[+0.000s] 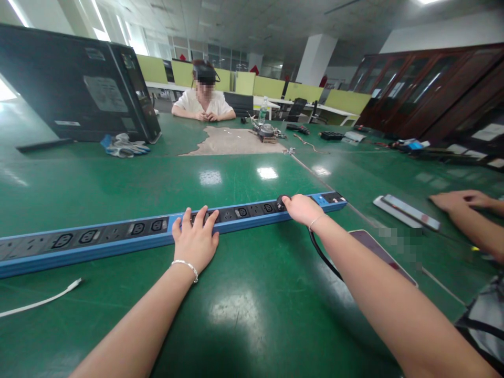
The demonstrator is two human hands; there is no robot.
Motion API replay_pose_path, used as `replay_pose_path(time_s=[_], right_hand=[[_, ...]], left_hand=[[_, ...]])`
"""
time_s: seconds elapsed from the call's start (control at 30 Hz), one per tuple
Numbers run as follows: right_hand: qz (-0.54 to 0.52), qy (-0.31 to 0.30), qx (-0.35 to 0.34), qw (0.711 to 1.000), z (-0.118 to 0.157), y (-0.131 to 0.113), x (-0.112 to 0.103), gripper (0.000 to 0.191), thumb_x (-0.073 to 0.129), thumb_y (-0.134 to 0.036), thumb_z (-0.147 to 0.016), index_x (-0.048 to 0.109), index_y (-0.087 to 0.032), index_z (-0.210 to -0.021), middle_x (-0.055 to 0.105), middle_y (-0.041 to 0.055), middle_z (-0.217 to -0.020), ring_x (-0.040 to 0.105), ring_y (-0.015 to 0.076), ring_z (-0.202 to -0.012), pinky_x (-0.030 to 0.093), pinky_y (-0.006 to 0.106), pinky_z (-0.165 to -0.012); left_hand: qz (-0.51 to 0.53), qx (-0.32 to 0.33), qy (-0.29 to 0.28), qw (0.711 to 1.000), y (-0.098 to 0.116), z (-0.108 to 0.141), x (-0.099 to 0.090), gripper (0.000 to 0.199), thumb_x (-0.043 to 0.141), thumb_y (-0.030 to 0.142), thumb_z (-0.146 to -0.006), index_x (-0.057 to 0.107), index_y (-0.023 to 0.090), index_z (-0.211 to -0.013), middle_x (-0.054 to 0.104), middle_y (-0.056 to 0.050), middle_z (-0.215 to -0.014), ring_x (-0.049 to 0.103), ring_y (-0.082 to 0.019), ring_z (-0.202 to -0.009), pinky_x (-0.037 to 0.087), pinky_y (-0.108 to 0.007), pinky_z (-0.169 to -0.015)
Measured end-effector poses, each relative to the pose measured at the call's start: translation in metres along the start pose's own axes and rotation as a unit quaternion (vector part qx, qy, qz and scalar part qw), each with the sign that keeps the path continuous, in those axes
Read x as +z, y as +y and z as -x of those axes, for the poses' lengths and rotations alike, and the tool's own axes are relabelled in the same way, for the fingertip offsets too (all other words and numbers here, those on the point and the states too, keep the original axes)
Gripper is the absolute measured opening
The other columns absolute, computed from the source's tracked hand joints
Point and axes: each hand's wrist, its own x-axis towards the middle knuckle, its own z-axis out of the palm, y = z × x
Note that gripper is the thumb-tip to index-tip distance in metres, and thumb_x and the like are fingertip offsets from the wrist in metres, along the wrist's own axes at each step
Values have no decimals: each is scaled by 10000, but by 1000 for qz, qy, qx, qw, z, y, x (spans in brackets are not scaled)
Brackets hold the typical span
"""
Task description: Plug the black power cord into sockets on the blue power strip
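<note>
A long blue power strip [232, 226] with black sockets lies across the green table, slanting up to the right. My left hand [196, 236] rests on it with the fingers spread over its middle. Near the strip's right end, my right hand [302, 211] is closed round a black power plug [282, 202], which is at a socket; whether its pins are inserted cannot be seen. From under that hand a black cord [323, 254] runs down and behind my right forearm. A white cable [59, 297] with a small connector lies at the lower left.
A black computer case [79, 86] stands at the left, with gloves [125, 146] beside it. A person [203, 97] sits opposite. Another person's hands [459, 200] are at the right, near two phone-like slabs [411, 210]. A phone [380, 254] lies beyond my right forearm.
</note>
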Motion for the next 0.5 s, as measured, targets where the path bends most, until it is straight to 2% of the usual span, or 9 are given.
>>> replay_pose_path(time_s=[0.27, 0.5], right_hand=[[10, 2, 3, 1000, 3, 0, 3, 593, 224, -436, -908, 656, -42, -1009, 649, 242, -1051, 602, 273, -1035, 415, 327, -883], [28, -23, -36, 999, -2, 2, -1, 570, 243, -438, -910, 658, -52, -969, 662, 239, -1002, 629, 276, -979, 444, 321, -828]], left_hand=[[11, -2, 3, 1000, -1, 0, 1, 488, 466, 320, -819, 468, 282, -1305, 435, -40, -1405, 287, -363, -1305, 196, -541, -1040], [12, -5, -1, 1000, 0, 1, 1, 490, 465, 315, -818, 463, 288, -1307, 420, -41, -1417, 271, -358, -1317, 185, -544, -1045]])
